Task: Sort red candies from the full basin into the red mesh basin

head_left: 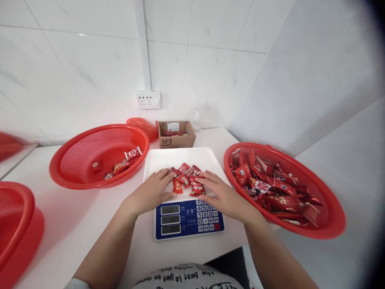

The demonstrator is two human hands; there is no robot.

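Head view: left grip [153, 192] and right grip [221, 194], both spread open, touch red sweet packets [188, 178] on the scale [180, 158] at the desk's [99, 208] near edge.

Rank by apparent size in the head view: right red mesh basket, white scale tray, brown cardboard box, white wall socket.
Largest to smallest:
red mesh plastic basket
white scale tray
brown cardboard box
white wall socket
Box and socket sit farther away, so may look smaller.
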